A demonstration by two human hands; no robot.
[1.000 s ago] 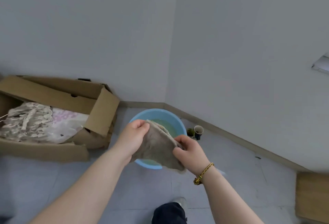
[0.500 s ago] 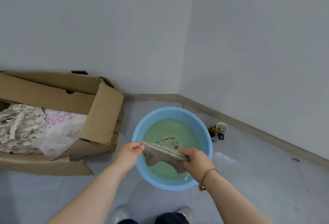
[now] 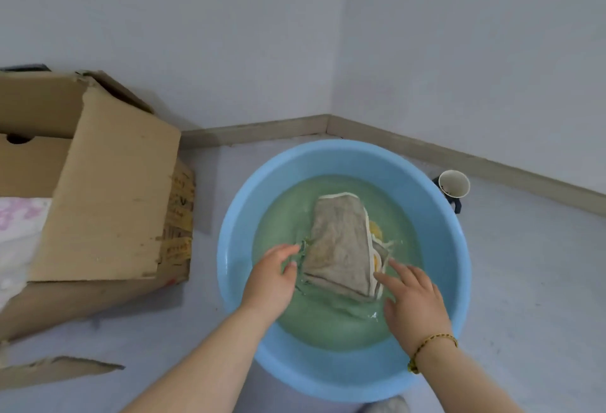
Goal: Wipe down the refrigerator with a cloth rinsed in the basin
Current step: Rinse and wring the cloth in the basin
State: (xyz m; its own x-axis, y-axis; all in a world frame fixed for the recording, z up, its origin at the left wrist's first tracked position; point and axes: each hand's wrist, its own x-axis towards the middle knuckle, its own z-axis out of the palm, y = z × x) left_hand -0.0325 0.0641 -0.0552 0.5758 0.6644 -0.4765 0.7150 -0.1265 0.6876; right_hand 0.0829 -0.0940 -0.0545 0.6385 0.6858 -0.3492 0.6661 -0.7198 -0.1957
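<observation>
In the corner of the room, head view:

- A blue basin (image 3: 437, 225) is seen standing on the grey floor (image 3: 531, 281), close to where two white walls and their baseboard (image 3: 255, 132) meet.
- The basin is part filled with greenish water (image 3: 328, 327); ripples are noted around the hands.
- A grey-brown cloth (image 3: 341, 248) with a pale border is found lying folded in the water, about the middle of the basin, its surface showing at the waterline.
- The left hand (image 3: 272, 278) is placed at the cloth's near left edge, with its fingers loosely spread and nothing gripped; whether the fingertips touch the cloth cannot be told.
- The right hand (image 3: 413, 301) is held over the near right of the basin, fingers straight and spread, with the fingertips laid against the cloth's right edge. Nothing is pinched.
- A beaded bracelet (image 3: 433, 345) is worn on the right wrist.
- An open cardboard box (image 3: 108, 202) is recorded left of the basin, just beside it, with white fabric (image 3: 16, 225) inside.
- A torn cardboard scrap (image 3: 59, 370) is noted on the floor at near left.
- A paper cup (image 3: 454, 184) is seen upright on the floor just beyond the basin's far right rim.
</observation>
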